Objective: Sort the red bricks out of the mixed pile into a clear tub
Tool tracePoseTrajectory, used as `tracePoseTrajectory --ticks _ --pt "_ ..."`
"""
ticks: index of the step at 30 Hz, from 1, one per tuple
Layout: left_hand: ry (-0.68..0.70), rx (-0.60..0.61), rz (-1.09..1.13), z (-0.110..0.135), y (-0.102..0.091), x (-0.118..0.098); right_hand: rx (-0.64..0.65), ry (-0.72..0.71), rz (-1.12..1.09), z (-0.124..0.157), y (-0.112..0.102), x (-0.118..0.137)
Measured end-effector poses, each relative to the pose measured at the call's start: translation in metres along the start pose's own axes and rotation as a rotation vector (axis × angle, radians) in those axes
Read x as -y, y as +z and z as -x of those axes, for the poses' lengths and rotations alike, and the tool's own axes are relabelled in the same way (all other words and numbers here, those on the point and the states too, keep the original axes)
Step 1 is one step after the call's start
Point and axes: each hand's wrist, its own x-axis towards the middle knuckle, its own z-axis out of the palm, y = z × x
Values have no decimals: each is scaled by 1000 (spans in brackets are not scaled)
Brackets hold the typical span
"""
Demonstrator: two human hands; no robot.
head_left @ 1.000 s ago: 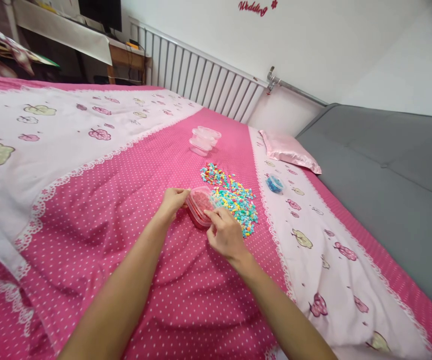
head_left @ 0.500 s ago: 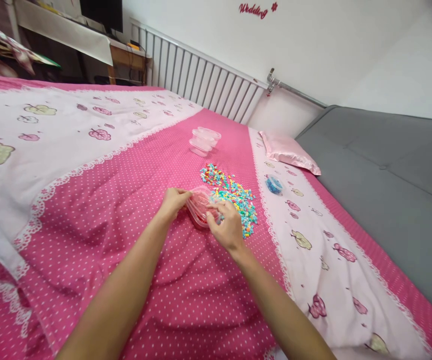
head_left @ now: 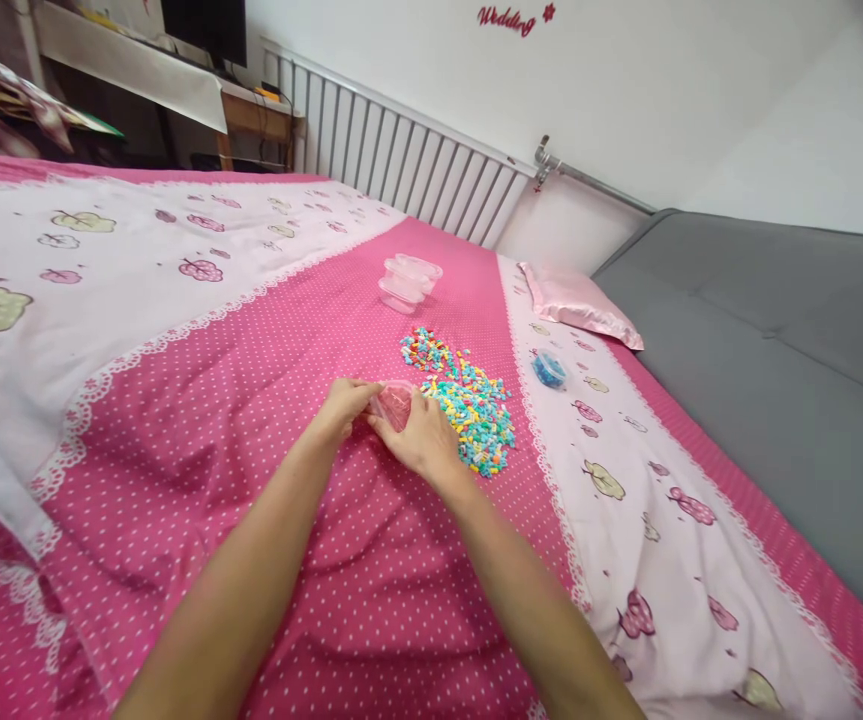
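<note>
A small clear plastic container (head_left: 395, 404) with a see-through lid sits between my hands on the pink dotted bedding, and red contents show through it. My left hand (head_left: 346, 406) grips its left edge, thumb and fingers closed. Across its right side and near edge lies my right hand (head_left: 423, 432), fingers bent around the rim and thumb along the front. Part of the container is hidden behind the right hand. Just beyond and to the right spreads a loose pile of small colourful beads (head_left: 476, 415), mostly turquoise, with yellow, white and red ones.
Stacked clear containers (head_left: 408, 282) stand farther back on the bed. A lidded container with blue contents (head_left: 549, 369) rests at the right, near a pink pillow (head_left: 579, 308). The grey headboard (head_left: 768, 390) borders the right side; a metal railing (head_left: 401, 150) runs behind.
My right hand has slid left and wrapped over the container's right and near edges. The container has been turned and drawn slightly left. The beads have stayed put.
</note>
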Motion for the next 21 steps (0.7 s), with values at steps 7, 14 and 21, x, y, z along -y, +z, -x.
tracePoseTrajectory --ticks 7,14,21 --pt "-145 13 -26 -1 -5 -5 -106 -33 -20 7 13 -2" --pt "-235 236 -169 12 -30 -13 164 -373 -70 0 -9 -37" --pt "-229 358 -257 20 -33 -14 255 -536 -67 -6 -20 -47"
